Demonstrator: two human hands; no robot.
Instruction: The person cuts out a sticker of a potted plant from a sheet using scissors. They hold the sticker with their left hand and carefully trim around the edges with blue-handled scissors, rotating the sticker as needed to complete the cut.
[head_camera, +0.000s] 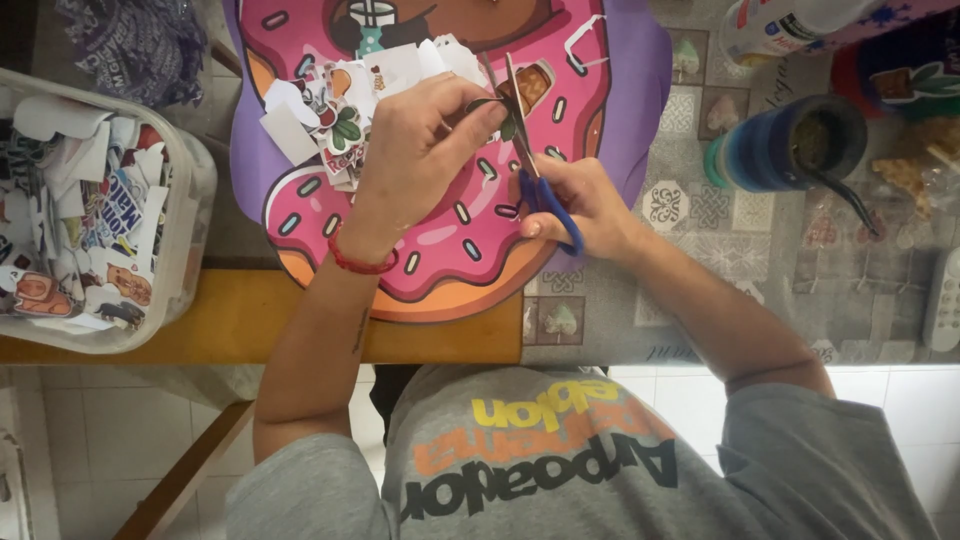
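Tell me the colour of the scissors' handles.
Blue, seen in the head view: the metal-bladed scissors sit in the right hand.

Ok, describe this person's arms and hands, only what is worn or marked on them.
Both arms are bare below short grey T-shirt sleeves. The left hand has a red cord bracelet at the wrist and a small dark tattoo on the forearm. The right hand wears nothing visible.

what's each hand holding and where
Right hand holds the scissors by the blue handles. Left hand pinches a small cutout by its edge.
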